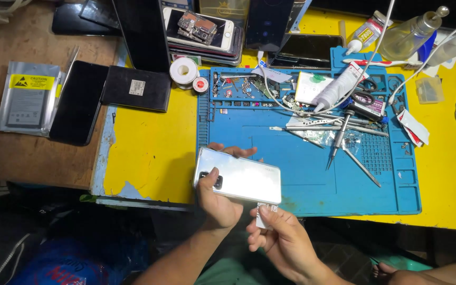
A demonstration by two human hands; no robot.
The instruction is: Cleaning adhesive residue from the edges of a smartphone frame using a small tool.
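**A:** What are the hands holding?

**B:** The left hand is closed around a silver-white smartphone, back side up, with the thumb lying on the camera cluster at the phone's left end and the fingertips showing past its far edge. The right hand pinches a small white card-like piece between thumb and fingers, right against the phone's near right corner. I cannot tell whether it is a tray or a tab.

**A:** And where is the phone?

**B:** Held above the near left corner of the blue repair mat, which lies on a yellow tabletop.

**A:** What sits around it?

**B:** On the mat's far right part lie tweezers, a screwdriver, a white glue tube and loose small parts. Just off the mat's far left corner sits a roll of white tape. Farther left, a black phone lies face down beside a silver antistatic bag on bare wood. At the far edge stands a stack of phones, and at the far right a clear bottle.
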